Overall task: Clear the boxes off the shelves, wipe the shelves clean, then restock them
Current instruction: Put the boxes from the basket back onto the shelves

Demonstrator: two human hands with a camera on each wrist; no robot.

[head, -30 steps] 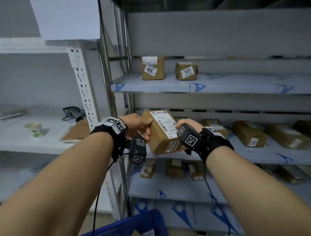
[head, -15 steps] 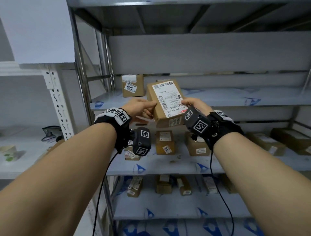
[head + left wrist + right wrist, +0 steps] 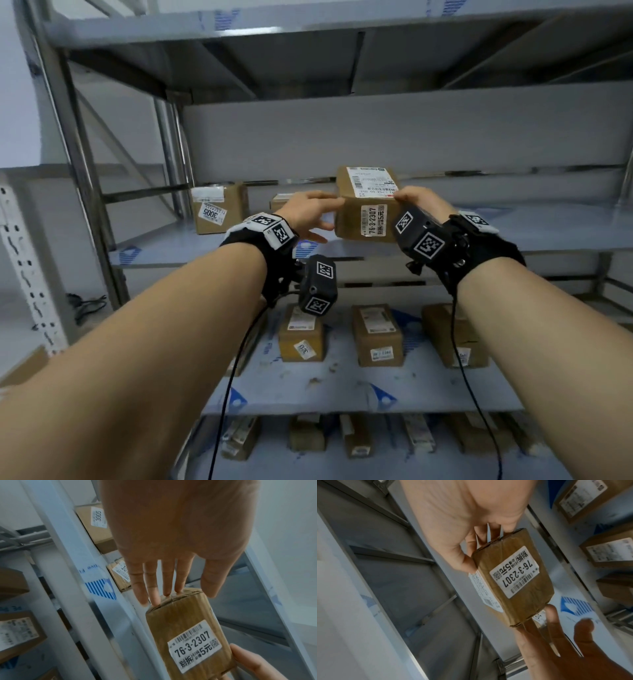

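**Parcel raised from the middle tier to the upper shelf**

A second ago the brown box [image 3: 368, 205] sat low between the hands in front of the middle tier; half a second ago it was level with the upper shelf's front edge; now it is up over the upper shelf [image 3: 513, 233], its long labelled side facing the camera and reading 76-3-2307; whether its base touches the shelf surface cannot be told.

The right hand [image 3: 416, 202] holds the box's right end, thumb on the top edge and fingers [image 3: 481, 536] curled behind the end flap; the left hand [image 3: 310, 216] is nearly flat, its straight fingertips [image 3: 155, 595] pressing the box's left end, thumb spread clear of it.

Just left of the held box, partly hidden by the left hand, stands a small box [image 3: 284, 202]; further left, near the steel upright [image 3: 73, 164], stands a box marked 3005 [image 3: 219, 212]; to the right of the held box the upper shelf runs bare towards the far upright; the underside of the tier above [image 3: 308, 72] lies well over the box top.

On the middle shelf [image 3: 342, 387], below the wrists, three boxes [image 3: 376, 335] stand in a row with gaps between them; the front strip of that shelf is bare and speckled with dirt.
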